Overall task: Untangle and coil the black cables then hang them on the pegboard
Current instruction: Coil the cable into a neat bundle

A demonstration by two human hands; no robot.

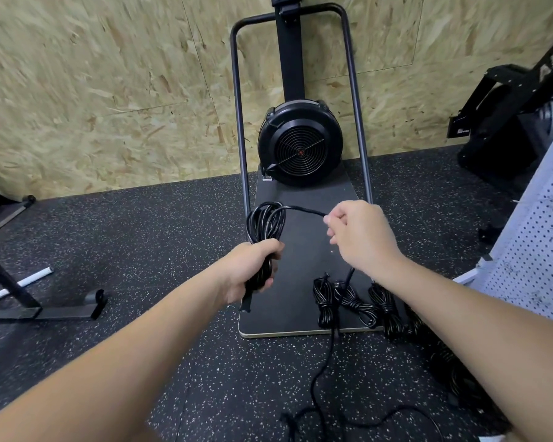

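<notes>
Both forearms bare to the frame edge, left hand [251, 266] and right hand [363, 236] ungloved

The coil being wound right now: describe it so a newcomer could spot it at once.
Start at the black fan machine against the chipboard wall. In front of it, above its dark baseboard, the left hand grips a coil. Unlike the tied bundles lying below, it is held up, with one strand running to the right hand.

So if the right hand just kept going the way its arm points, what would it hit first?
Probably the upright steel tube on the fan machine's frame, just beyond the right hand, which pinches the cable. Depth is unclear from one view; it could instead pass the tube and reach the chipboard wall.
</notes>
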